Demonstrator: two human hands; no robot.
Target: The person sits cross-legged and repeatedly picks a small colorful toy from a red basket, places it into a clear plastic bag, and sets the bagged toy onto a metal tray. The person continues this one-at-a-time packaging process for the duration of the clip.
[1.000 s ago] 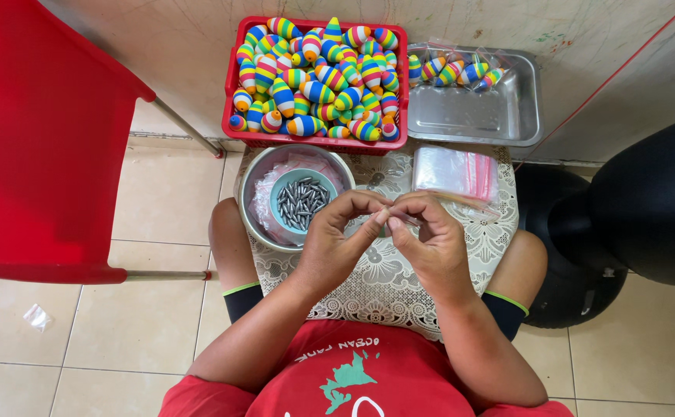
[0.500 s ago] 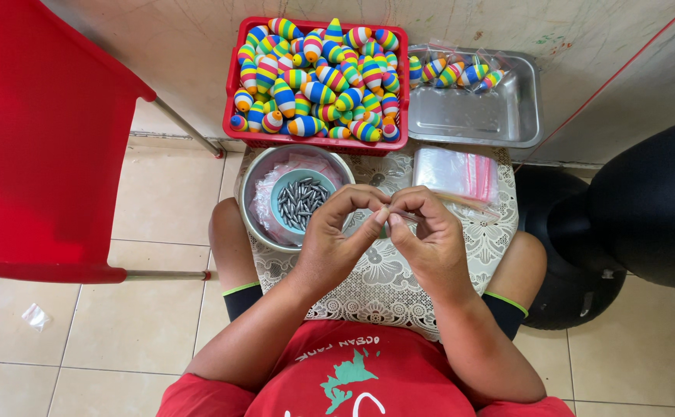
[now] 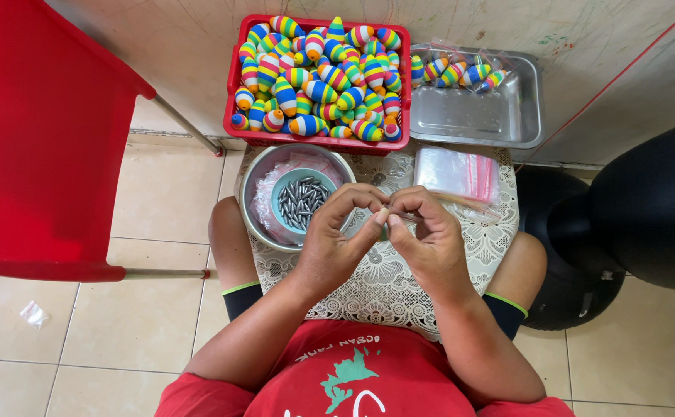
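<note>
Two hands meet above the white lace-covered worktop (image 3: 399,286) on the person's lap. The left hand (image 3: 336,245) and the right hand (image 3: 428,241) are both curled closed, fingertips pinched together on a small pale bead-like piece (image 3: 384,212) held between them; a thin stick (image 3: 461,202) runs from that spot out to the right. Exactly what the piece is, is too small to tell.

Just left of the hands sits a round steel bowl (image 3: 254,207), and inside it a small teal cup (image 3: 282,202) full of grey metal sinkers (image 3: 303,202). Beyond the bowl, against the wall, stands a red plastic basket (image 3: 234,85) heaped with rainbow-striped foam floats (image 3: 318,73). Beside it on the right lies a rectangular steel tray (image 3: 476,116) with a few bagged floats at its far edge. A stack of clear zip bags with red strips (image 3: 457,171) lies near the right hand. A red plastic chair (image 3: 36,131) stands at the left, a black rounded object (image 3: 646,208) at the right.
</note>
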